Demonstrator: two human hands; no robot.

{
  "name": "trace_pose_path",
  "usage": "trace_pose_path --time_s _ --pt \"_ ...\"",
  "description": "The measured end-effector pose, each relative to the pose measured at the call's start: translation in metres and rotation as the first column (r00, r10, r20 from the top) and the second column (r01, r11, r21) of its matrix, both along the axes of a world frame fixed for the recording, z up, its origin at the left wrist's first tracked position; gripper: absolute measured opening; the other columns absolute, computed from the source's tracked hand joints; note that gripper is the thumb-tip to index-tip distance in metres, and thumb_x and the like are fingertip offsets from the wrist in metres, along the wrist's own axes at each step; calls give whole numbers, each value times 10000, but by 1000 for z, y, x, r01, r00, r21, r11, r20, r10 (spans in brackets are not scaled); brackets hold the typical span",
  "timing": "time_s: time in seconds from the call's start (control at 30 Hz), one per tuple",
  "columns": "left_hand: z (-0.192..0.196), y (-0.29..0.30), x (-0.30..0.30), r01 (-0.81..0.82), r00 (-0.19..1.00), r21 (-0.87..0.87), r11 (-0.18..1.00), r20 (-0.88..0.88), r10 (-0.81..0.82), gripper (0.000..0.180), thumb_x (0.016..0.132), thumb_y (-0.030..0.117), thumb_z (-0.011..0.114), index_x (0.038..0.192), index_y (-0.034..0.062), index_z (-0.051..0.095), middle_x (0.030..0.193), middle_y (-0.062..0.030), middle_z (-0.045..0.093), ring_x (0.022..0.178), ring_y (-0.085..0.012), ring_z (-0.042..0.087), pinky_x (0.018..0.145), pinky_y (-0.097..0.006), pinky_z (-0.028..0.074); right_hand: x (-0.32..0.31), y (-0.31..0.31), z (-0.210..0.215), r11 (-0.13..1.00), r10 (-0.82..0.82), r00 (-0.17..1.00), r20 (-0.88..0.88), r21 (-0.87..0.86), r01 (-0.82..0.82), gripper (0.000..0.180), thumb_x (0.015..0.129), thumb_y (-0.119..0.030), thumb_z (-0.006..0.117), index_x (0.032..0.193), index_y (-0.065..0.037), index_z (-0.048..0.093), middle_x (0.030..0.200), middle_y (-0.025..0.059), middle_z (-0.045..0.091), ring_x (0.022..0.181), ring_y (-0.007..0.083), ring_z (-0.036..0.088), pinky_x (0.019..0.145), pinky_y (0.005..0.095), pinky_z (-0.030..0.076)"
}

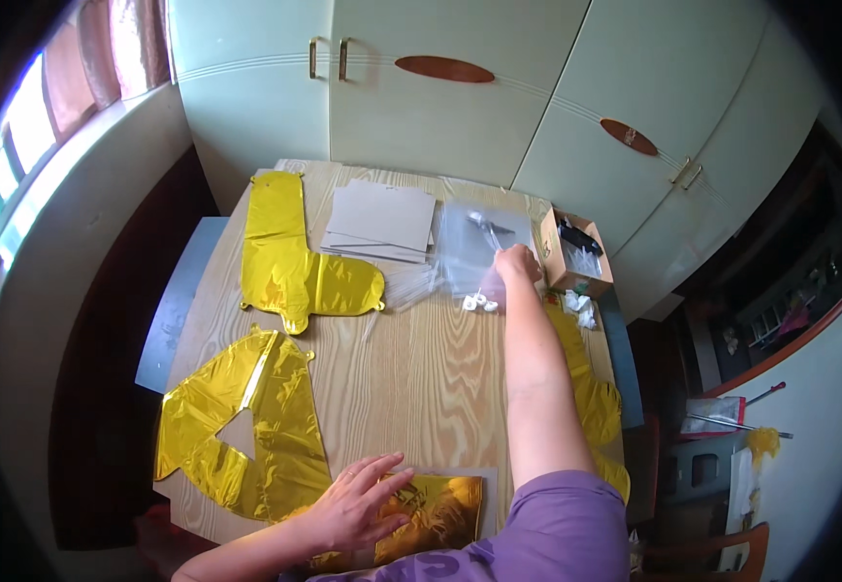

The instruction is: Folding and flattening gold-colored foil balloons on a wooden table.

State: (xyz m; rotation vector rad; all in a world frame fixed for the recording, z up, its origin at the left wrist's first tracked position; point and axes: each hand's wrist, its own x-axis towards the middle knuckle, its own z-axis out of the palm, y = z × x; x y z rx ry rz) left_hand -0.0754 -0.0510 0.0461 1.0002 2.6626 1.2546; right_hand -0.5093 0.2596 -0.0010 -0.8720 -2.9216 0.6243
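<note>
My left hand (355,506) lies flat with spread fingers on a folded gold foil balloon (440,512) at the near edge of the wooden table (421,378). My right hand (518,264) reaches to the far side and rests on a stack of clear plastic bags (474,242), fingers curled on the top bag. Small white pieces (480,303) lie just below that hand. Two flat gold foil letter balloons lie to the left, one at the far left (295,267) and one near me (242,427).
A pile of grey cardboard sheets (382,221) sits at the table's far middle. An open cardboard box (571,254) with dark items stands at the far right corner. More gold foil (591,388) hangs off the right edge. Pale green cupboards (440,87) stand behind.
</note>
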Motion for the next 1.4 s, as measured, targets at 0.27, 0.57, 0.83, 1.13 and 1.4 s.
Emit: trace_pose_path --time_s 0.27,0.57,0.83,1.13,1.4 --pt "73 -16 -57 -278 869 66 958 -407 281 441 792 203 795 1194 87 658 1268 -136 608 1126 -314 591 894 -452 493 63 -22 115 803 453 550 -702 53 -594 223 833 -224 756 800 -22 666 738 130 695 700 295 678 659 404 528" --pt "74 40 -126 -399 577 -169 901 -810 104 648 796 128 633 1420 62 471 1172 -114 539 1009 -286 560 856 -406 466 286 -80 152 536 650 557 -517 -207 -819 204 881 -152 750 867 18 639 845 133 644 742 217 622 692 355 512" --pt "2 5 -119 -411 656 -148 899 -733 179 466 818 84 585 1282 76 555 1011 -83 575 936 -265 596 765 -398 490 409 -74 63 747 605 605 -517 106 -657 187 920 -145 699 841 13 636 799 122 627 705 251 637 627 368 506" --pt "-39 -9 -71 -166 787 -293 942 -614 -53 367 826 91 610 1193 82 612 959 -71 587 877 -264 615 765 -387 510 490 -86 2 556 793 441 -420 202 -806 329 901 -214 692 1146 4 666 1314 231 601 1241 405 543 1093 478 417" --pt "-59 -13 -52 -23 815 -213 977 -570 -105 152 823 157 627 955 83 630 871 -57 571 844 -262 616 743 -387 523 597 -18 5 827 -36 688 -725 -409 -387 116 917 -71 607 846 -21 530 777 26 495 703 137 459 657 279 387"
